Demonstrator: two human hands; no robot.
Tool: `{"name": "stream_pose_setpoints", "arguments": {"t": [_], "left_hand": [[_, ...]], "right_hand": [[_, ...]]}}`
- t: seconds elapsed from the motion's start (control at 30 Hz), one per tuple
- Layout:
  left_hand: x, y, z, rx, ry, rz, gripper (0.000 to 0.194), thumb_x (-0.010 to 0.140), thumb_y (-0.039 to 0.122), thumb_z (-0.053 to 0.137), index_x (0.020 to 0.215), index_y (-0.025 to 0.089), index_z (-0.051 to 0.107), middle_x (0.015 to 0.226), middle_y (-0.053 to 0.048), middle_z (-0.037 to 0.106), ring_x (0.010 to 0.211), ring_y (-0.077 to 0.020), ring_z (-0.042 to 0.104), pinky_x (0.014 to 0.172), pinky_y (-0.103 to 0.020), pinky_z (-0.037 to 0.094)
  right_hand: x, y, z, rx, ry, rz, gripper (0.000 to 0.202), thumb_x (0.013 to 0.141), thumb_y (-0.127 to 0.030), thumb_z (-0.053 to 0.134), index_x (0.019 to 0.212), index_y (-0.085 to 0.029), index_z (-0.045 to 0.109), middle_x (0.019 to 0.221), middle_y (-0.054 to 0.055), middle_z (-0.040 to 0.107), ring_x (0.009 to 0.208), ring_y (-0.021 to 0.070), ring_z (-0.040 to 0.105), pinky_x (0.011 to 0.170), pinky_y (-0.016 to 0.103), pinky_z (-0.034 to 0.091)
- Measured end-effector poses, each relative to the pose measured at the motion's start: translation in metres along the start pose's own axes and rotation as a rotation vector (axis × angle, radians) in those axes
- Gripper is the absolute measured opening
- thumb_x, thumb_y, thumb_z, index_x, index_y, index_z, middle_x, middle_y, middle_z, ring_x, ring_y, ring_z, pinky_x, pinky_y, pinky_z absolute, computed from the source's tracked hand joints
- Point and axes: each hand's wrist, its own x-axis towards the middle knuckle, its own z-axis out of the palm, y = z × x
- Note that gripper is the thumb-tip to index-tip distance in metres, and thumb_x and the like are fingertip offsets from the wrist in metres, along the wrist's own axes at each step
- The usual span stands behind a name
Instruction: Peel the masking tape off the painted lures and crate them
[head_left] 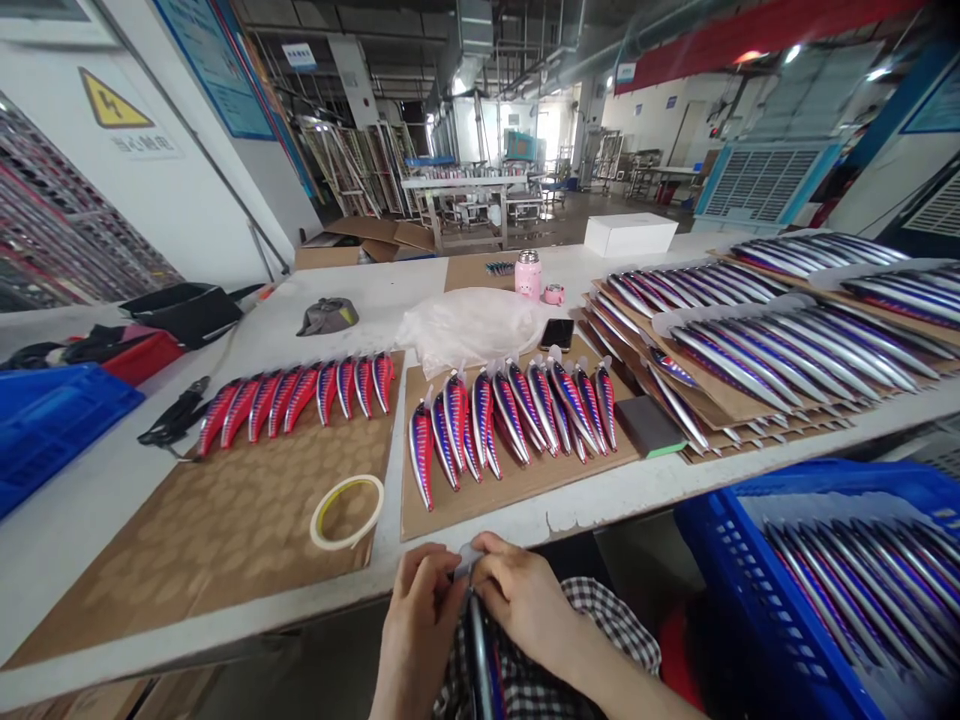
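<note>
A dark, shiny fishing lure (pixel 478 650) hangs below both hands, over the checkered cloth on the lap. At its top end is a small translucent piece (pixel 466 560). My left hand (pixel 424 610) pinches this piece from the left side. My right hand (pixel 521 598) has its fingers closed at the same end, from the right. Just beyond the hands, several blue, red and silver lures (pixel 517 410) lie side by side on a cardboard sheet (pixel 450 510). Farther left, a row of red and blue lures (pixel 289 398) rests along the back of another cardboard sheet (pixel 225 520).
A tape roll (pixel 317 520) sits on the left cardboard. Behind the lures are a plastic bag (pixel 469 325), a phone (pixel 557 334) and a pink bottle (pixel 528 275). Stacked lures (pixel 780 350) cover the right side, above a blue crate (pixel 720 540). A black box (pixel 649 427) is near the edge.
</note>
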Motion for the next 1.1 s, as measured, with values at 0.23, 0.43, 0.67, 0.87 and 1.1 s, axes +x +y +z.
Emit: {"name": "stream_pose_setpoints", "arguments": {"t": [0.23,0.43,0.67,0.87,1.1], "left_hand": [[-0.006,0.003,-0.005,-0.014,-0.094,0.074,0.017,0.088,0.029,0.053,0.09,0.024,0.069,0.102,-0.005,0.061,0.093,-0.0183,0.063,0.079,-0.028,0.054],[-0.01,0.004,-0.001,-0.032,-0.04,0.049,0.015,0.087,0.031,0.055,0.084,0.025,0.068,0.099,-0.004,0.061,0.09,-0.0177,0.063,0.076,-0.027,0.053],[-0.012,0.004,0.004,-0.055,-0.04,0.048,0.015,0.088,0.031,0.054,0.081,0.024,0.065,0.1,-0.004,0.058,0.09,-0.0177,0.06,0.074,-0.027,0.052],[-0.018,0.0,0.007,-0.069,-0.048,0.029,0.014,0.088,0.03,0.053,0.083,0.024,0.064,0.102,-0.004,0.056,0.092,-0.0178,0.059,0.076,-0.027,0.051],[-0.018,0.003,0.006,-0.09,-0.045,0.006,0.015,0.088,0.03,0.052,0.081,0.024,0.064,0.101,-0.004,0.057,0.092,-0.0182,0.059,0.077,-0.028,0.051]], "right_hand": [[0.001,0.0,0.006,0.056,0.057,0.033,0.017,0.085,-0.008,0.052,0.076,-0.019,0.063,0.101,0.002,0.063,0.081,0.0129,0.063,0.076,0.021,0.047],[-0.001,-0.001,0.01,0.148,0.112,0.105,0.02,0.082,-0.005,0.055,0.069,-0.019,0.061,0.101,0.001,0.064,0.08,0.0126,0.064,0.074,0.02,0.046],[-0.003,-0.003,-0.003,0.117,0.026,0.087,0.034,0.081,-0.005,0.053,0.108,-0.023,0.062,0.129,0.004,0.055,0.106,0.0185,0.061,0.092,0.026,0.045],[-0.002,0.001,0.002,0.103,0.034,0.129,0.015,0.079,-0.004,0.058,0.074,-0.018,0.063,0.107,0.004,0.065,0.094,0.0171,0.065,0.082,0.023,0.046],[0.0,0.002,-0.01,0.139,-0.033,0.048,0.016,0.084,-0.01,0.055,0.078,-0.02,0.066,0.107,0.002,0.066,0.09,0.0143,0.065,0.081,0.021,0.045]]}}
